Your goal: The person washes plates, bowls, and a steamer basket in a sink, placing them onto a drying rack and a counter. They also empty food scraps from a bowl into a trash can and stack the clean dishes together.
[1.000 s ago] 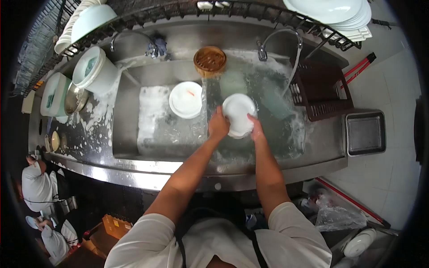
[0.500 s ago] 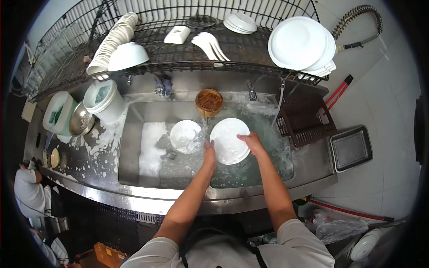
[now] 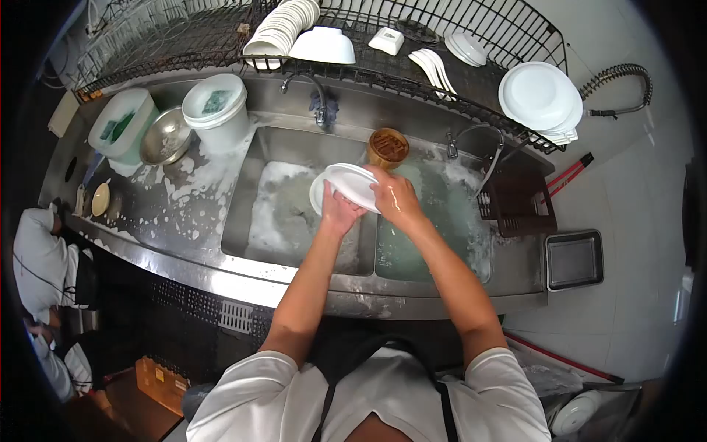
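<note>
A white plate (image 3: 350,182) is held tilted in both hands above the divider between two sink basins. My left hand (image 3: 339,212) supports it from below, palm up, at its lower left side. At the plate's right edge, my right hand (image 3: 398,196) is closed round the rim. Behind the held plate shows the left edge of a second white round dish (image 3: 317,194), mostly hidden. Just beyond my right hand stands a round wooden container (image 3: 387,149) with brown sticks in it.
Suds float in the left basin (image 3: 276,210); the right basin (image 3: 434,243) is full of water. Buckets (image 3: 215,110) and a metal bowl (image 3: 166,137) stand left. Overhead, a wire rack (image 3: 412,74) carries stacked dishes. A metal tray (image 3: 574,260) lies right. Other people (image 3: 46,250) are at far left.
The plate went from facing up over the right basin to tilted further left, near the divider. My right hand has moved left with it. The view has shifted leftward.
</note>
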Tool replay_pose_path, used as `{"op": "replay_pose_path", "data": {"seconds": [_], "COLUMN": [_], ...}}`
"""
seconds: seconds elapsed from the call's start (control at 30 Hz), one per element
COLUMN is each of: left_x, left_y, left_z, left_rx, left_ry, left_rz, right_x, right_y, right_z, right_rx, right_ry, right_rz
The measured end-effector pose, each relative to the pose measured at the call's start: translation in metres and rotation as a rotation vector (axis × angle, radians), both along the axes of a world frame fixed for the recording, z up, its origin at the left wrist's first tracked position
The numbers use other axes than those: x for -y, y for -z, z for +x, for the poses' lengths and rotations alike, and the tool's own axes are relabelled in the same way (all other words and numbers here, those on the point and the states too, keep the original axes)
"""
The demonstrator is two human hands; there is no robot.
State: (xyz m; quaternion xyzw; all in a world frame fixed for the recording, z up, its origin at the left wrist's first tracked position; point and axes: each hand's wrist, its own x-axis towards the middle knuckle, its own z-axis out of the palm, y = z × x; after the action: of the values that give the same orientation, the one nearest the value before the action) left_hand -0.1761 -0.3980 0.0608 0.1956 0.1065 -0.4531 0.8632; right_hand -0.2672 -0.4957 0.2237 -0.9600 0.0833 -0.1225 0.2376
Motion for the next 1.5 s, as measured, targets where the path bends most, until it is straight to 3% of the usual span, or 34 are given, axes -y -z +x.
{"op": "replay_pose_path", "data": {"seconds": [0.1,0.17,0.23,0.3,0.4,0.53,0.63,0.7,0.83,1.03,1.13,1.2,1.33,1.37,1.43,1.5], "left_x": [-0.023,-0.046,-0.081,-0.129,-0.226,-0.368,-0.439,-0.486,-0.539,-0.573,-0.577,-0.575,-0.555,-0.558,-0.549,-0.527], "left_y": [-0.017,-0.052,-0.057,-0.052,-0.024,0.028,0.06,0.101,0.139,0.144,0.146,0.17,0.175,0.178,0.176,0.163], "left_z": [0.018,0.027,0.043,0.049,0.041,-0.02,-0.093,-0.14,-0.238,-0.356,-0.394,-0.414,-0.446,-0.451,-0.446,-0.432], "left_rx": [0.158,0.265,0.529,0.689,0.635,0.473,0.322,0.281,0.285,0.202,0.146,0.165,0.142,0.239,0.192,0.126], "left_ry": [0.027,0.018,0.05,-0.069,-0.273,-0.509,-0.634,-0.69,-0.725,-0.741,-0.715,-0.813,-0.768,-0.713,-0.723,-0.755], "left_rz": [-0.226,-0.084,0.11,0.434,0.587,0.793,1.012,1.068,1.117,1.206,1.263,1.23,1.332,1.244,1.232,1.312], "right_x": [-0.015,-0.022,-0.014,0.002,0.059,0.14,0.196,0.225,0.263,0.279,0.295,0.302,0.215,0.194,0.168,0.144], "right_y": [-0.045,-0.091,-0.14,-0.192,-0.244,-0.302,-0.31,-0.307,-0.297,-0.277,-0.262,-0.256,-0.266,-0.258,-0.226,-0.168], "right_z": [-0.006,-0.021,-0.042,-0.066,-0.096,-0.115,-0.114,-0.11,-0.098,-0.098,-0.107,-0.109,-0.149,-0.158,-0.173,-0.18], "right_rx": [0.245,0.367,0.559,0.718,0.879,0.74,0.506,0.407,0.328,0.317,0.367,0.473,1.102,1.204,1.145,0.994], "right_ry": [-0.136,-0.212,-0.263,-0.288,-0.191,-0.229,-0.302,-0.342,-0.443,-0.33,-0.263,-0.286,-0.245,-0.227,-0.209,-0.256], "right_rz": [-0.046,-0.112,-0.262,-0.406,-0.622,-0.962,-1.167,-1.245,-1.313,-1.328,-1.179,-1.09,-0.672,-0.529,-0.367,-0.377]}}
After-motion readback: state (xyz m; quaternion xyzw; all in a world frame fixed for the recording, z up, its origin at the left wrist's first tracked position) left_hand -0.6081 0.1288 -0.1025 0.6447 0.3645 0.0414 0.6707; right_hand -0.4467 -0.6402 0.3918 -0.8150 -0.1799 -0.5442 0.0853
